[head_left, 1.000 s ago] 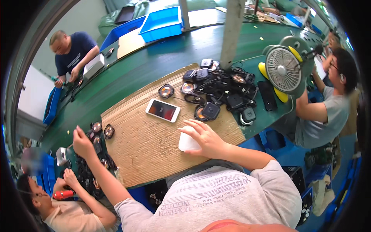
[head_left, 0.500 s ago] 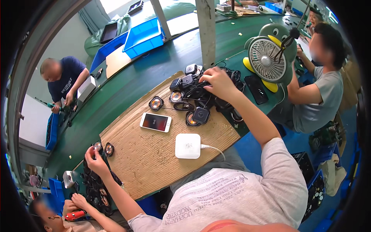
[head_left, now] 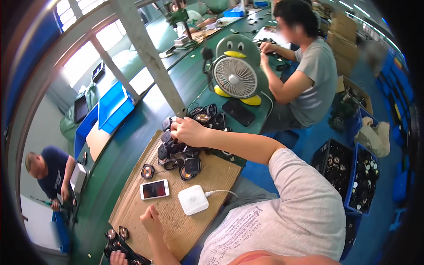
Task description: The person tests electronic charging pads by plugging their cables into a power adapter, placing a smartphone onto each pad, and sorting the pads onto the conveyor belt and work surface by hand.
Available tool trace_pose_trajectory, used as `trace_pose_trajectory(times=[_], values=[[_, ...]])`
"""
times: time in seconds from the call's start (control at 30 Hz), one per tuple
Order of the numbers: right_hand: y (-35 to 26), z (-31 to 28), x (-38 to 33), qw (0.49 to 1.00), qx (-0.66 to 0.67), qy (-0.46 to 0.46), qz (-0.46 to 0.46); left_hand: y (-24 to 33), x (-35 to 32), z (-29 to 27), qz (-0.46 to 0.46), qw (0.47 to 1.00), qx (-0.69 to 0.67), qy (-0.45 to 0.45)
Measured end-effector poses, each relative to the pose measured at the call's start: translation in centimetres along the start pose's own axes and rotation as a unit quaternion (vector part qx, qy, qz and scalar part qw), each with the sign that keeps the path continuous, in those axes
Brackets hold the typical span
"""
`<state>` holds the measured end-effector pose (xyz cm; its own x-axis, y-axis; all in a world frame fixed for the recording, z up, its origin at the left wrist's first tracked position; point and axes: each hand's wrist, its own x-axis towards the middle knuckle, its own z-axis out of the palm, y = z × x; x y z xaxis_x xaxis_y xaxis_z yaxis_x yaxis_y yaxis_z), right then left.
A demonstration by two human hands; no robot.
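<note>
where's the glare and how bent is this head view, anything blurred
Head view: daylight blows out the windows upper left; the fisheye bends the green table and pillar and leaves black corners; the right hand on the black parts looks sharp, the left hand too.

Right hand (head_left: 187, 131) outstretched, left hand (head_left: 151, 219) fisted

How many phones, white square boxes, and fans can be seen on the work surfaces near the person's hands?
Phones: 2, a white phone on the board and a black phone by the fan.
White square boxes: 1.
Fans: 1.
Total: 4.
</note>
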<state>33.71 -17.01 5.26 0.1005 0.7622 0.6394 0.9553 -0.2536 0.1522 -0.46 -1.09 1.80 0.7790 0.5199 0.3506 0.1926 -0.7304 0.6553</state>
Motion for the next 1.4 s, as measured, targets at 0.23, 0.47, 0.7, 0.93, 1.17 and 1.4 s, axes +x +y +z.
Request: trace_pose_trajectory(times=[0.23, 0.47, 0.7, 0.93, 1.17, 1.4], values=[[-1.8, -9.9, 3.7, 0.934, 0.264, 0.055, 0.233, -0.2, 0.1, -0.5, -0.025, 0.999, -0.042, 0.012], [-9.4, -11.0, 9.5, 0.855, 0.508, 0.097, 0.033, -1.6, 0.1, -1.9, -0.090, 0.966, -0.239, -0.044], [-16.1, -0.8, 6.9, 0.721, 0.680, -0.069, -0.113, 4.5, 1.1, -0.3, -0.262, 0.731, -0.625, 0.073], [-18.1, 2.1, 1.8, 0.780, 0.624, -0.047, 0.024, -3.0, 0.4, 1.2, -0.249, 0.699, -0.670, -0.004], [-17.8, 1.6, 1.1, 0.628, 0.743, -0.152, 0.176, -3.1, 0.2, 0.7, -0.231, 0.784, -0.570, 0.083], [-17.7, 2.7, 0.6, 0.628, 0.751, -0.130, 0.160, -3.5, 0.0, 1.1, -0.245, 0.762, -0.598, 0.045]])
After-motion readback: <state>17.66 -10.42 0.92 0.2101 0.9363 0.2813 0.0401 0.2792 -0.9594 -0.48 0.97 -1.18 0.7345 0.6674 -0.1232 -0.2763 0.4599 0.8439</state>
